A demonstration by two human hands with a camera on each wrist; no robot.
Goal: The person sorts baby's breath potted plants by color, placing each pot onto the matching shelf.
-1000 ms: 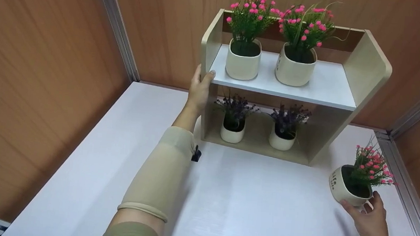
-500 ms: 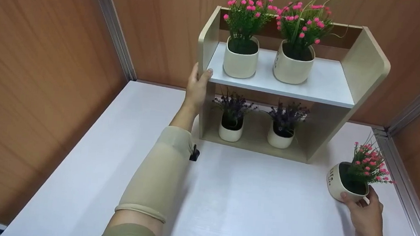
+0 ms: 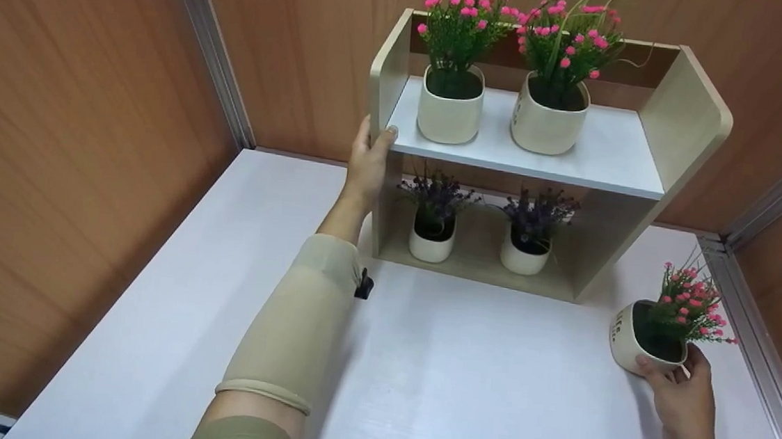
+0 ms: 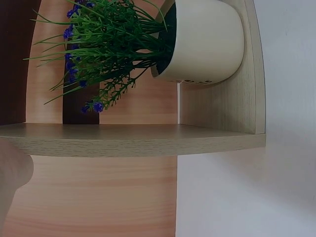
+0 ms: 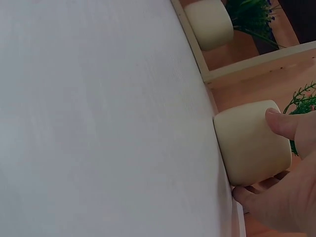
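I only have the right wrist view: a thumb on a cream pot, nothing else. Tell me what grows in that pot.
Observer: Pink flowers on green stems fill the pot that the right hand holds.
Operator: Report the left hand.
Observer: The left hand grips the shelf unit at its left side panel.
Operator: List what is on the shelf.
Observer: Two pink-flowered pots stand on top, two purple-flowered pots below.

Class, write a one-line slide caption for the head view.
Left hand grips the shelf unit; right hand holds a pink-flowered pot on the white table.
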